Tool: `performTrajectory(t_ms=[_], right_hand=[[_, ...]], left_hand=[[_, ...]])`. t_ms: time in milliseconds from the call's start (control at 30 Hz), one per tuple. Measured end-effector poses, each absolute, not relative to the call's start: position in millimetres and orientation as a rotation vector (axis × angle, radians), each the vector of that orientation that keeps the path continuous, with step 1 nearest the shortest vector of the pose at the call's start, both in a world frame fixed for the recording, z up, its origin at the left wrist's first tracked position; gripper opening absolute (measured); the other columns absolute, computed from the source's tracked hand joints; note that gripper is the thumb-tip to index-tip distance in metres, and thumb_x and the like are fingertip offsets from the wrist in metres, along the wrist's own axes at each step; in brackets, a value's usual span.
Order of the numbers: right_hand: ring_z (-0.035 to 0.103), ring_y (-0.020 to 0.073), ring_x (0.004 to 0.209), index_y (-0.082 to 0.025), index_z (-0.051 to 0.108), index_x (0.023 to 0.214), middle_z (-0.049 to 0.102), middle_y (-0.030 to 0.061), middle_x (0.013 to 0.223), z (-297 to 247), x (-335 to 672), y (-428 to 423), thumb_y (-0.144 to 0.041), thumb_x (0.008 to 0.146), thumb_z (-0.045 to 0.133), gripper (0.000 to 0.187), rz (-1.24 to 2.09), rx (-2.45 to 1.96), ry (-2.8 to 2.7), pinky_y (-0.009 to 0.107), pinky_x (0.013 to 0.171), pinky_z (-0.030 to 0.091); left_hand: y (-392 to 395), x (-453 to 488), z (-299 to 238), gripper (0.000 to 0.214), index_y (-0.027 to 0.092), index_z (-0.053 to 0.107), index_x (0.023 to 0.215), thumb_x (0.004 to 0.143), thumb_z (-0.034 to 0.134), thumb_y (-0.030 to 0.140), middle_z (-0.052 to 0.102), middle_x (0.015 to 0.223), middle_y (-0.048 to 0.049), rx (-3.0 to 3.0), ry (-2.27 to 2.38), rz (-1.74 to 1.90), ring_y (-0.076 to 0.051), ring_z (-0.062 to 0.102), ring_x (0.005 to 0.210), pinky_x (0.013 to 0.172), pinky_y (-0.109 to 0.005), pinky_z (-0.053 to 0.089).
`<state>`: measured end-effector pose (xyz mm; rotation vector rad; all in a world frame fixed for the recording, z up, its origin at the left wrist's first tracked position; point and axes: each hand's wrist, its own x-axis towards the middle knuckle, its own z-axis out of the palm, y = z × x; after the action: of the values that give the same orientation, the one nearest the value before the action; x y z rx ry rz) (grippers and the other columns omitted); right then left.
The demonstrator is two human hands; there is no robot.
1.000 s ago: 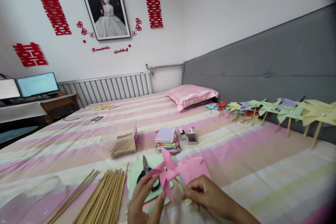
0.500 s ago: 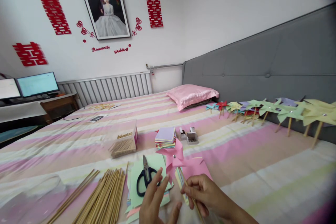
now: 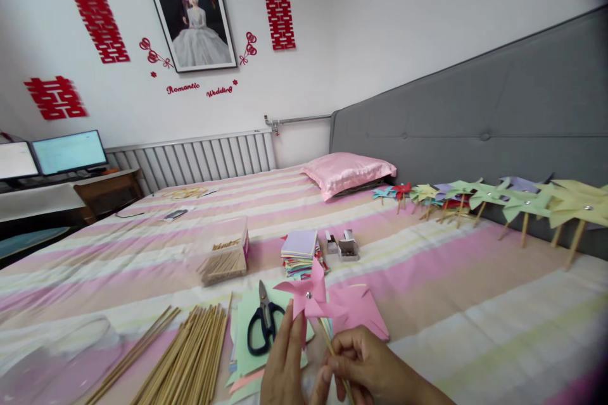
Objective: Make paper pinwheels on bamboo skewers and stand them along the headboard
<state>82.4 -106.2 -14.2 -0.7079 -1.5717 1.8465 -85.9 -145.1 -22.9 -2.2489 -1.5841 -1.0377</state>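
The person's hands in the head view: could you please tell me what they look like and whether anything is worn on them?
Both are bare. The left hand shows its fingers with no glove or ring in view; its wrist is cut off by the frame. The right hand has no glove or ring either, and its forearm shows no sleeve or watch.

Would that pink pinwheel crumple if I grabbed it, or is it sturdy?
Probably light and easily crushed: the pink pinwheel is thin folded paper with loose curled vanes. Its stick, pinched in the right hand, looks stiff but likely snaps if bent.
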Motion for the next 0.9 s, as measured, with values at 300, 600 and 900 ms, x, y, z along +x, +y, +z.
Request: performTrajectory(t_ms=[300, 600, 900], right_hand=[[0.049, 0.0049, 0.040, -0.010, 0.060, 0.069, 0.059, 0.0015, 0.055, -18.3, 83.1, -107.2, -0.052, 0.066, 0.063, 0.043, 1.846, -0.726, -1.648, 0.013, 0.037, 0.033], [0.049, 0.0051, 0.041, -0.010, 0.063, 0.070, 0.060, 0.0017, 0.056, -13.5, 82.1, -107.1, -0.051, 0.067, 0.062, 0.042, 1.846, -0.722, -1.641, 0.013, 0.038, 0.032], [0.046, 0.0048, 0.037, -0.010, 0.063, 0.072, 0.058, 0.0002, 0.053, -20.8, 82.6, -106.6, -0.047, 0.070, 0.061, 0.038, 1.760, -0.786, -1.701, 0.014, 0.036, 0.033]], left_hand=[[-143.9, -84.8, -31.5, 0.073, 0.020, 0.012, 0.139, 0.080, 0.050, 0.038, 0.032, 0.140, -0.0171, -2.258, -1.514, -1.025, -0.030, 0.039, 0.122, 0.087, -0.041, 0.047], [-144.1, -73.7, -33.9, 0.058, 0.022, 0.030, 0.134, 0.082, 0.041, 0.045, 0.039, 0.137, -0.0142, -2.179, -1.555, -1.297, -0.029, 0.041, 0.120, 0.089, -0.041, 0.044], [-151.6, -77.8, -0.1, 0.034, 0.019, 0.061, 0.097, 0.069, 0.063, 0.038, 0.068, 0.095, -0.0083, -1.826, -2.018, -2.141, -0.024, 0.062, 0.085, 0.073, -0.035, 0.050]])
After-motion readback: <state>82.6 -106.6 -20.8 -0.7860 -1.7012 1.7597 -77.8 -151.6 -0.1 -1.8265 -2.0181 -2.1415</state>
